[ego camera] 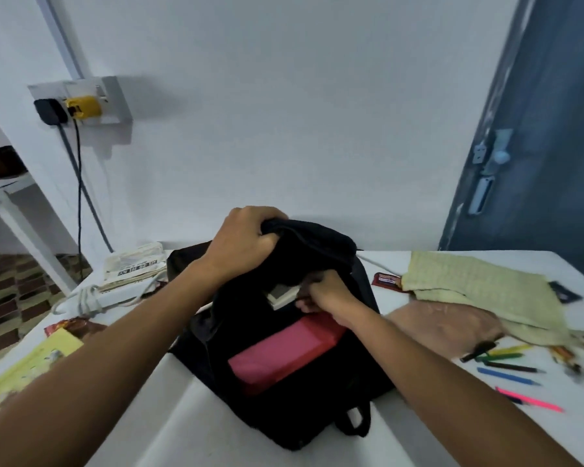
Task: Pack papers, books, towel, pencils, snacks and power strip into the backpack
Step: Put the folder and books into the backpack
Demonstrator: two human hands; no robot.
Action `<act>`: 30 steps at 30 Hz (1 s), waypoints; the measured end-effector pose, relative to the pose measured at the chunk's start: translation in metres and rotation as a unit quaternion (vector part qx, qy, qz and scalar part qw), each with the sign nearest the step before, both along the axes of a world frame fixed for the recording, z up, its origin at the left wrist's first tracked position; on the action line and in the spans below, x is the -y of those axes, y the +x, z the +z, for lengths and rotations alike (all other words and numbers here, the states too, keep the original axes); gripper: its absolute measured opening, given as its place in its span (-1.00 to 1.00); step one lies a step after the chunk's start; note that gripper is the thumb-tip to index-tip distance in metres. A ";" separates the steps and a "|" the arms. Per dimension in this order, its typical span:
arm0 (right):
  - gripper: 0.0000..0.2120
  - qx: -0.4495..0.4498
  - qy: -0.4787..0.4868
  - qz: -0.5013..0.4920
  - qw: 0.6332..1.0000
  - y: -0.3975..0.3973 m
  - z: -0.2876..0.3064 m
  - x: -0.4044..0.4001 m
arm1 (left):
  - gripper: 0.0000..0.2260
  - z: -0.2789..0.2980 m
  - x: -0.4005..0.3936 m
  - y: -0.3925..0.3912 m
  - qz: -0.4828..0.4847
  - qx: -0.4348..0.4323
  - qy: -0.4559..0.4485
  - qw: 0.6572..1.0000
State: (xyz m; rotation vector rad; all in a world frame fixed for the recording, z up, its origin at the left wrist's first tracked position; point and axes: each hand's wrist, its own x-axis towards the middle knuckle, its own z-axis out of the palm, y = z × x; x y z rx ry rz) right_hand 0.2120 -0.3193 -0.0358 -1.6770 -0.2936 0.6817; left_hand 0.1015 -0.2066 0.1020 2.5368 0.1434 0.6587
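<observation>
A black backpack [304, 396] lies on the white table [182, 429]. My left hand [241, 246] grips its top flap and holds it up. My right hand [324, 296] is curled at the opening, against the edge of a white-paged book [282, 294] standing inside; what its fingers hold is hidden. A red book [284, 352] sits in the front of the bag. A green towel [479, 291] and a pink cloth [442, 326] lie at the right. Several coloured pencils [509, 369] are scattered beside them. A white power strip [95, 298] lies at the left.
A stack of papers [134, 264] lies behind the power strip, a yellow-green book [24, 369] at the left edge. Snack packets lie at the left [73, 326] and near the towel [386, 281]. A wall socket [81, 102] holds plugs. A blue door [536, 129] stands right.
</observation>
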 end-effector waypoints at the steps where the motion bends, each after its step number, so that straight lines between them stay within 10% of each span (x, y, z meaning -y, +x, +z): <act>1: -0.84 0.025 -0.009 0.040 0.999 -0.004 0.003 0.013 | -0.69 -0.002 0.005 0.004 -0.004 -0.010 -0.001 1.000; 11: -0.85 0.197 -0.082 0.133 0.968 -0.011 0.026 0.138 | -0.92 -0.051 0.046 0.046 -0.082 -0.258 0.081 0.959; 18: -0.88 0.327 -0.270 -0.059 0.904 0.021 0.020 0.252 | -0.64 -0.095 0.082 0.061 -0.105 -0.468 0.178 0.859; 30: -0.89 0.217 -0.428 -0.212 0.852 0.030 -0.020 0.406 | -0.65 -0.120 0.135 0.073 -0.075 -0.544 0.310 0.776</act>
